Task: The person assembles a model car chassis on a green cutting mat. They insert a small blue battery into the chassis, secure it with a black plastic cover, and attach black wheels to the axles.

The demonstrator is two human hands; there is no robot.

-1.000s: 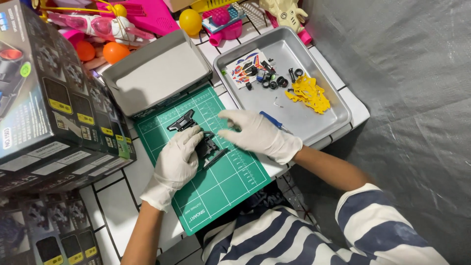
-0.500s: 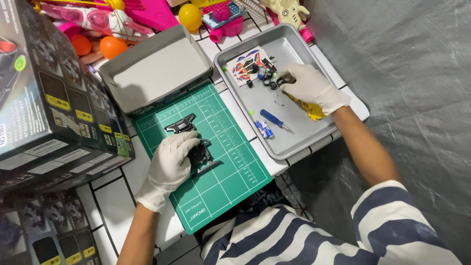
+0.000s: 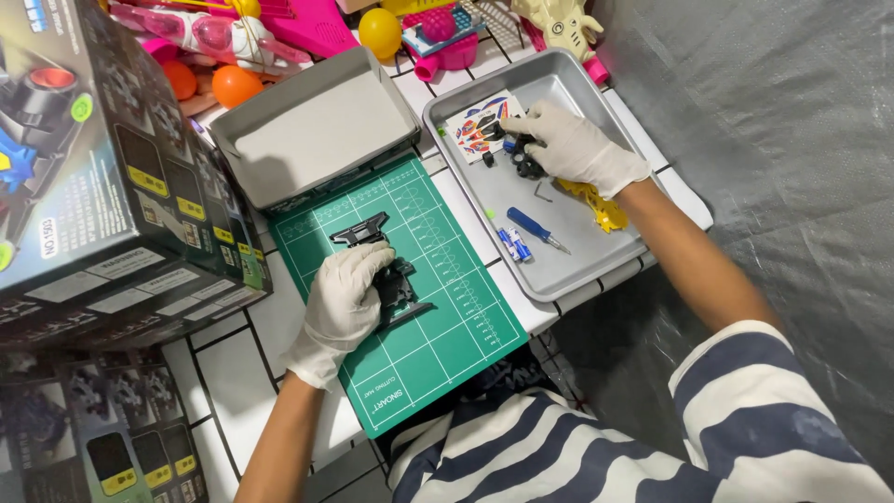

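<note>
Meanwhile, the black chassis (image 3: 386, 270) is clamped on the green mat (image 3: 438, 307) at centre by the left hand (image 3: 346, 298), while small black parts (image 3: 526, 163) in the tray (image 3: 577, 270), upper right, are pinched by the right hand (image 3: 577, 147) and could be scattered by a careless lift.

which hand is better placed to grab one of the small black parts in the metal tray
Right. The right hand is already inside the metal tray, its fingertips on the small black parts. The left hand rests on the black chassis on the green cutting mat.
</note>
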